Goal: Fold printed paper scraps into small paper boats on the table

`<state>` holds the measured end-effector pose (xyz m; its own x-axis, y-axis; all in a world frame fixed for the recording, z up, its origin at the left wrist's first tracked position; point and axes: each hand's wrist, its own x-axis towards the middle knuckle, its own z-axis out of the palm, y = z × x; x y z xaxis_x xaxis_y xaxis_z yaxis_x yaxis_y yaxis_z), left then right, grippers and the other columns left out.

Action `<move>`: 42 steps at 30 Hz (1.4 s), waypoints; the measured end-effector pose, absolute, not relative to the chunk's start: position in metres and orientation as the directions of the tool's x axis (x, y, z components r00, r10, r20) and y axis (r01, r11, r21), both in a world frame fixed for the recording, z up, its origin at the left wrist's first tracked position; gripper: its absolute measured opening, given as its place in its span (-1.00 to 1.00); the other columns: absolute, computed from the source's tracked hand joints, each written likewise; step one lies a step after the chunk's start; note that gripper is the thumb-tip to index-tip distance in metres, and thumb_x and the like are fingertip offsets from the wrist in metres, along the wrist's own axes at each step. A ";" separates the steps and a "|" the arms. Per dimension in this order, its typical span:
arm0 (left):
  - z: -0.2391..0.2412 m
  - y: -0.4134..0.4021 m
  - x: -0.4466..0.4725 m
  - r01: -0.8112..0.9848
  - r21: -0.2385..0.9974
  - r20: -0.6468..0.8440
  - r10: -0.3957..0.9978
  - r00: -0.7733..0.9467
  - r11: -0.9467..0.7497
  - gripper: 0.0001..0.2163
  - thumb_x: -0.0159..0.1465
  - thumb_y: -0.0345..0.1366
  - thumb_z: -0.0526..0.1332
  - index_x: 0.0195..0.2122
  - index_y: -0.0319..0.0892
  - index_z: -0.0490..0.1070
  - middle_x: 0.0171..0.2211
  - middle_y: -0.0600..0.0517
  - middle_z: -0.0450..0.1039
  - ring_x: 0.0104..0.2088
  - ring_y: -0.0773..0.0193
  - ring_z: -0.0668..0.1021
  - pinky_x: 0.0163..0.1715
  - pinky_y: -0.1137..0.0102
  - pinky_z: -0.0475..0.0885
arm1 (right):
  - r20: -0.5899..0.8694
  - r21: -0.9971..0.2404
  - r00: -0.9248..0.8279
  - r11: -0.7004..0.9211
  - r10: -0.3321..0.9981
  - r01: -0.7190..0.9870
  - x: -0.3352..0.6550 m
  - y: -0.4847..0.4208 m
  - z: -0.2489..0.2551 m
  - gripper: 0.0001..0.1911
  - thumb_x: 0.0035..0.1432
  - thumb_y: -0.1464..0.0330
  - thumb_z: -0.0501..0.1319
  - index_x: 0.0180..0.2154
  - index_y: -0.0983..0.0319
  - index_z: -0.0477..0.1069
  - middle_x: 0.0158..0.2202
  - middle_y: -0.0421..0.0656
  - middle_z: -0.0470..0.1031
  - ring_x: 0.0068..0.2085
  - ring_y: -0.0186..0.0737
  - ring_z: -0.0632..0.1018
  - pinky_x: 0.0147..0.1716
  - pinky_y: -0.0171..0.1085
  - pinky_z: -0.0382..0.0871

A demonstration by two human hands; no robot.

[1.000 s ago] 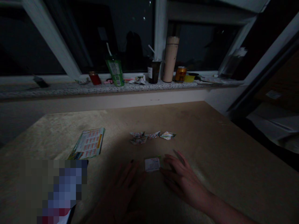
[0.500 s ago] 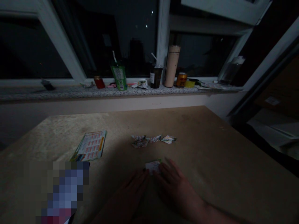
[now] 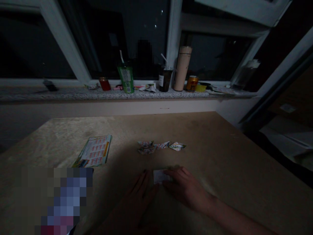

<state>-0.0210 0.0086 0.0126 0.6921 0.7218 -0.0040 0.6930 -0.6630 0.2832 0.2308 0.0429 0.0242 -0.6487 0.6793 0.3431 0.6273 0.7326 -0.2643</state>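
Note:
In front of me on the table a small folded piece of paper (image 3: 160, 176), pale with faint print, lies flat. My right hand (image 3: 184, 186) has its thumb and fingers closed about the paper's right end, covering that part. My left hand (image 3: 138, 192) rests flat on the wood just left of the paper, fingers stretched out, the thumb close to the lower left corner. Beyond both hands sit several folded paper shapes (image 3: 161, 145) with printed colours, one of them a diamond-like folded paper (image 3: 177, 146) on the right.
Left on the wooden table (image 3: 215, 137) lies a stack of printed sheets (image 3: 96, 150), with a blurred-out object (image 3: 69, 199) nearer me. The windowsill (image 3: 144, 94) carries a green cup (image 3: 126, 78), a dark cup (image 3: 164, 80), a tall flask (image 3: 182, 68) and a gold can (image 3: 192, 83).
My left hand has drawn slightly left, away from the paper. The right fingers have curled closer around the paper's right end. The camera view has shifted slightly.

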 end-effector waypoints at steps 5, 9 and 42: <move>0.018 0.008 -0.019 0.684 0.274 -0.039 0.703 0.710 -0.676 -0.18 0.20 0.06 0.23 0.35 -0.01 -0.21 0.35 -0.14 -0.34 0.28 -0.25 -0.07 0.14 -0.12 0.10 | 0.247 -0.424 -0.627 0.665 0.738 0.615 0.228 0.054 0.028 -0.48 0.17 0.53 0.06 0.17 0.22 0.19 0.12 -0.04 0.34 -0.02 -0.18 0.50 -0.07 -0.23 0.43; 0.018 0.008 -0.019 0.680 0.287 -0.026 0.704 0.710 -0.675 -0.20 0.22 0.02 0.22 0.35 -0.03 -0.22 0.36 -0.13 -0.37 0.29 -0.24 -0.07 0.14 -0.10 0.11 | 0.212 -0.506 -0.638 0.642 0.740 0.577 0.221 0.058 0.034 -0.28 -0.01 0.61 0.06 0.22 0.19 0.09 0.17 -0.09 0.29 0.09 -0.19 0.43 0.05 -0.24 0.34; 0.024 0.018 -0.023 0.626 0.144 0.170 0.642 0.747 -0.766 -0.39 0.25 -0.41 0.12 0.31 -0.10 -0.03 0.30 0.03 0.04 0.26 0.12 0.14 0.22 0.16 0.09 | 0.509 -0.425 -0.660 0.828 0.553 0.366 0.221 0.058 0.017 -0.76 0.18 0.47 0.13 -0.09 0.21 0.36 -0.05 -0.03 0.49 -0.05 -0.17 0.50 -0.10 -0.24 0.38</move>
